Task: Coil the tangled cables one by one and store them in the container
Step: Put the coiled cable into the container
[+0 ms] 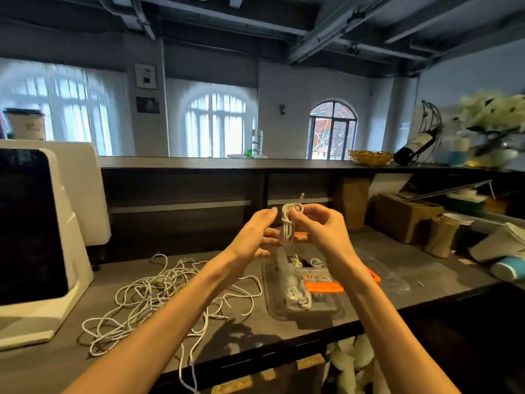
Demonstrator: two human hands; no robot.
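A small white coiled cable (288, 223) is held up in front of me, above the counter. My right hand (321, 227) pinches the top of the coil between thumb and fingers. My left hand (257, 233) is beside it on the left, fingers extended toward the coil and touching its lower part. Below sits a clear plastic container (272, 297) with several coiled white cables (298, 295) inside and an orange latch (324, 287). A tangle of loose white cables (159, 297) lies on the dark counter to the left, one end hanging over the front edge.
A white machine with a black screen (37, 231) stands at the left. A clear lid (389, 275) lies right of the container. Cardboard box (403, 216), paper cups (443, 234) and a wine bottle holder (420, 143) crowd the right side. A raised shelf (227, 163) runs behind.
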